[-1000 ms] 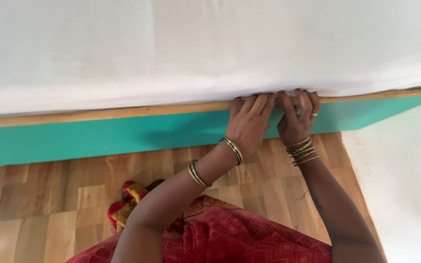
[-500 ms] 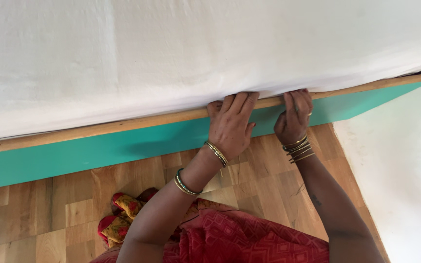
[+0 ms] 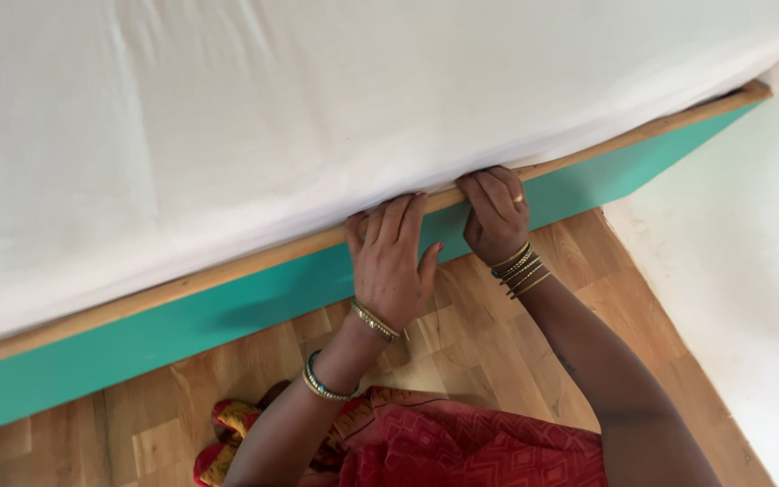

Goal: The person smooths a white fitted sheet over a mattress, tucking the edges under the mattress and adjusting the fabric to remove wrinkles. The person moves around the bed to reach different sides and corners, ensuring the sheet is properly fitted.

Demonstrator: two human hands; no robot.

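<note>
A white sheet [image 3: 317,108] covers a mattress on a bed with a wooden rail [image 3: 227,269] and a teal side panel [image 3: 182,329]. My left hand [image 3: 389,266] lies flat against the rail, its fingertips pushed under the sheet's lower edge. Just to its right, my right hand [image 3: 496,221] is curled, with its fingers hooked around the sheet's edge where it meets the rail. Both wrists carry bangles. The fingertips of both hands are hidden under the cloth.
Wooden plank floor [image 3: 498,334] runs along the bed. A white wall [image 3: 750,271] stands close on the right, by the bed's corner [image 3: 755,92]. My red patterned garment [image 3: 462,451] fills the bottom of the view.
Both hands have slid left along the rail, staying at the sheet's edge. My view has turned, so the bed edge now slants and its corner shows.
</note>
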